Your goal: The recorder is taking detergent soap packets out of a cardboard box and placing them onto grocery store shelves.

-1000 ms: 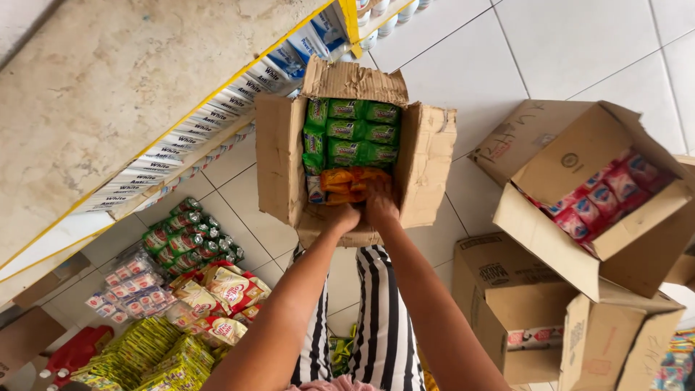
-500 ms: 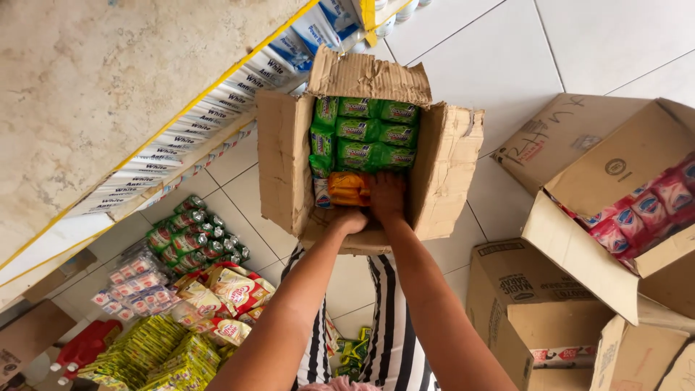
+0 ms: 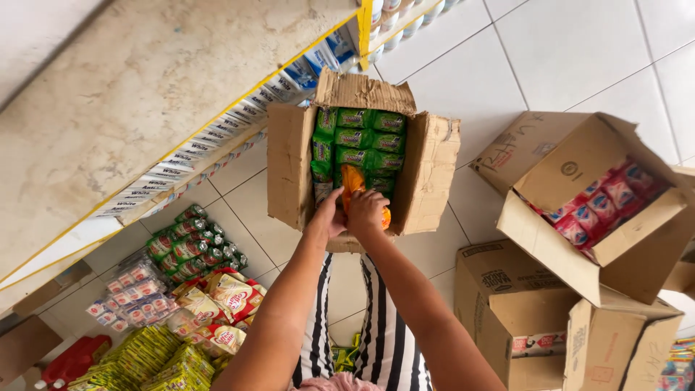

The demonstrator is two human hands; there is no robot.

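An open cardboard box [image 3: 289, 166] stands on the tiled floor in front of me, packed with several green packets [image 3: 360, 137]. Both my hands reach into its near side. My right hand [image 3: 365, 211] is closed around an orange packet [image 3: 351, 179] that is lifted on end above the green ones. My left hand [image 3: 329, 216] touches the same orange packet from the left, its fingers bent against it. My striped clothing [image 3: 376, 326] shows below my arms.
A shelf edge with boxed goods [image 3: 217, 130] runs along the left. Bagged snacks and green packet bundles [image 3: 184, 246] lie on the floor at lower left. To the right stand an open box of red packets [image 3: 608, 203] and more cardboard boxes [image 3: 507, 304].
The orange packet, lying flat at the box's near end before, now stands up in my right hand. The camera view has shifted, so the box sits slightly lower and further right.
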